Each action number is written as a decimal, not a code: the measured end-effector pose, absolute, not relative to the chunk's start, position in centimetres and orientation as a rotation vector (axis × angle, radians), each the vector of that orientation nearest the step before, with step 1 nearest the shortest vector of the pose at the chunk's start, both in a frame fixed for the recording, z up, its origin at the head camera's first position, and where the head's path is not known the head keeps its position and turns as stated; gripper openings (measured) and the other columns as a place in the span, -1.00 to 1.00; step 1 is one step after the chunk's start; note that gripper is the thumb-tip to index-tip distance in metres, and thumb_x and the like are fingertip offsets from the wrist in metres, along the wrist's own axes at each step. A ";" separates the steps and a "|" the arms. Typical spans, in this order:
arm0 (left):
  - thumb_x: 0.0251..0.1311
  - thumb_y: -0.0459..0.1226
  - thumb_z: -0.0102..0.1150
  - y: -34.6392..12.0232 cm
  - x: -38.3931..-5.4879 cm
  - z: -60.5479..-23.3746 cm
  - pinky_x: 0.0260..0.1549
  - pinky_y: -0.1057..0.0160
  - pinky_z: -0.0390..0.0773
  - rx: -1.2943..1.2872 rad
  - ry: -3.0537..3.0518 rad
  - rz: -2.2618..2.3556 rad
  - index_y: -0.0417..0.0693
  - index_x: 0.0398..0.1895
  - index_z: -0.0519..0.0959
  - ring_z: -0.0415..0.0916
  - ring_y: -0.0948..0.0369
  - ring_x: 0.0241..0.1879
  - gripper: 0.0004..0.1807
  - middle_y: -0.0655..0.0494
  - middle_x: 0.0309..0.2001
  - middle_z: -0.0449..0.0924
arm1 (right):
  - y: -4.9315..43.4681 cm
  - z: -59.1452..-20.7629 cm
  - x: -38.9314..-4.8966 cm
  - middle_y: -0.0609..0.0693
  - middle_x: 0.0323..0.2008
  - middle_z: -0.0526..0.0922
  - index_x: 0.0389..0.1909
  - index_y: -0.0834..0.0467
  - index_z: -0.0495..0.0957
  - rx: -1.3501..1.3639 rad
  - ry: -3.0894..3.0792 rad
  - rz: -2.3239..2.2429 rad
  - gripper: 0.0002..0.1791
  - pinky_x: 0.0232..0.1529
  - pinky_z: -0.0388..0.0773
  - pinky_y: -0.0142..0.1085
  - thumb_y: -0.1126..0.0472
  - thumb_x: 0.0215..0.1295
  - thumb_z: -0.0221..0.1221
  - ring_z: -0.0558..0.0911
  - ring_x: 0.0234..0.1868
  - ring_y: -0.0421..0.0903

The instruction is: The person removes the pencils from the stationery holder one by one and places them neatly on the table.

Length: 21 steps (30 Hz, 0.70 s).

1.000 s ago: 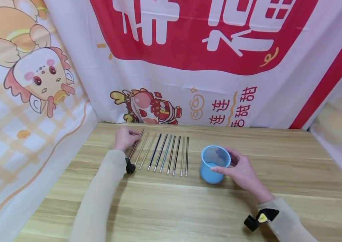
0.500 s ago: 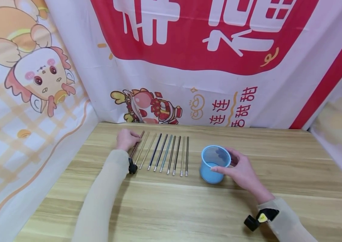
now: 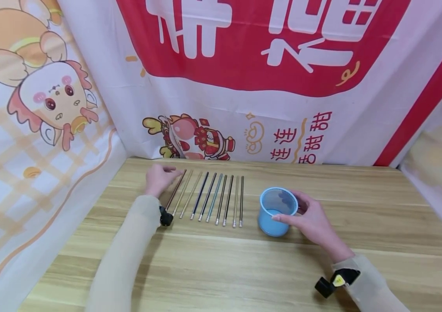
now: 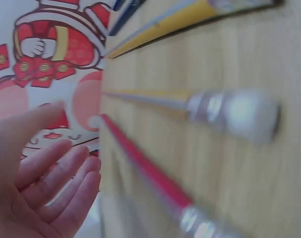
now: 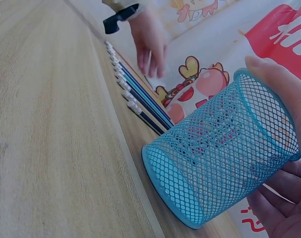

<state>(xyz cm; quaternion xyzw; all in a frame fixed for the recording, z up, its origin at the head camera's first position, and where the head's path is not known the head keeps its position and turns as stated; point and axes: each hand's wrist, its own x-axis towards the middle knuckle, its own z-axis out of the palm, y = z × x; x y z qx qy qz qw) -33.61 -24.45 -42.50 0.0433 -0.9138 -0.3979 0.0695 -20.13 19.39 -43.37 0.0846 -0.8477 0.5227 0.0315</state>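
Several pencils with white erasers lie side by side in a row on the table, their eraser ends facing me. At the row's left end is a dark red pencil [image 3: 175, 190], also seen as a red pencil [image 4: 145, 166] in the left wrist view. My left hand [image 3: 160, 178] is just left of it, thumb and fingers apart, with nothing between them. Beside it lies a yellow pencil [image 4: 150, 99]. To the right of the row, my right hand [image 3: 316, 222] grips a blue mesh pencil holder [image 3: 273, 224] by its rim and side. The holder stands upright.
The wooden table [image 3: 244, 268] meets a printed cloth [image 3: 213, 99] hanging behind it. Another patterned cloth [image 3: 45, 182] borders the left side. A black wrist camera [image 3: 325, 287] sits on the right sleeve, and another black camera [image 3: 165, 216] on the left.
My left hand was at the red pencil with fingers on it. It has let go, opened and drawn slightly left. The right hand and holder are still.
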 end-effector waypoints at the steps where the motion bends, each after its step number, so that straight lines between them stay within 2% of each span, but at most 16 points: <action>1: 0.23 0.02 0.42 -24.6 -33.4 -42.2 0.09 -0.05 0.59 0.095 -2.730 -1.210 -0.21 0.14 0.65 0.61 -0.06 0.03 -0.42 -0.17 0.06 0.67 | 19.4 -43.4 -20.1 0.15 0.21 0.57 0.37 0.19 0.41 0.261 -2.611 1.610 -0.16 0.28 0.50 0.02 0.02 0.12 0.54 0.56 0.20 0.10; 3: 0.21 0.12 0.40 -25.0 -32.9 -41.6 0.16 -0.10 0.55 0.025 -2.703 -1.224 -0.20 0.27 0.56 0.55 -0.09 0.14 -0.27 -0.19 0.18 0.59 | 19.4 -43.3 -20.1 0.16 0.21 0.57 0.38 0.20 0.40 0.262 -2.611 1.613 -0.16 0.28 0.50 0.02 0.02 0.12 0.54 0.56 0.21 0.10; 6: 0.11 0.27 0.38 -25.5 -32.0 -40.7 0.29 -0.20 0.39 -0.053 -2.722 -1.163 -0.10 0.47 0.37 0.35 -0.14 0.34 -0.03 -0.19 0.39 0.39 | 19.4 -43.3 -20.1 0.16 0.22 0.56 0.38 0.20 0.40 0.261 -2.607 1.625 -0.15 0.29 0.49 0.02 0.02 0.12 0.54 0.55 0.22 0.10; 9: 0.00 0.37 0.38 -26.2 -31.0 -39.9 0.36 -0.30 0.24 -0.154 -2.787 -1.007 -0.01 0.59 0.16 0.18 -0.18 0.44 0.18 -0.18 0.52 0.18 | 19.4 -43.3 -20.1 0.16 0.22 0.56 0.38 0.20 0.40 0.261 -2.601 1.631 -0.16 0.29 0.48 0.01 0.04 0.12 0.54 0.55 0.22 0.10; 15: -0.26 0.48 0.43 -27.9 -28.8 -39.9 0.43 -0.33 -0.01 -0.422 -2.884 -0.539 -0.05 0.65 -0.08 -0.06 -0.20 0.53 0.50 -0.18 0.60 -0.08 | 19.2 -43.3 -19.9 0.16 0.23 0.56 0.38 0.19 0.40 0.270 -2.595 1.630 -0.13 0.30 0.48 0.01 -0.03 0.11 0.54 0.55 0.23 0.10; 18: -0.31 0.60 0.28 -28.5 -27.6 -40.4 0.47 -0.29 -0.17 -0.485 -2.934 -0.305 -0.05 0.66 -0.18 -0.19 -0.19 0.55 0.58 -0.19 0.61 -0.22 | 19.1 -43.3 -19.9 0.15 0.23 0.56 0.39 0.17 0.39 0.275 -2.591 1.633 -0.13 0.30 0.47 0.02 -0.04 0.12 0.53 0.54 0.24 0.10; 21: -0.26 0.68 0.08 -28.7 -26.6 -41.1 0.48 -0.26 -0.31 -0.505 -2.977 -0.158 -0.01 0.66 -0.28 -0.30 -0.17 0.57 0.56 -0.16 0.62 -0.35 | 19.2 -43.3 -19.8 0.16 0.27 0.53 0.43 0.17 0.35 0.294 -2.583 1.633 -0.13 0.31 0.46 -0.03 0.01 0.16 0.51 0.52 0.27 0.10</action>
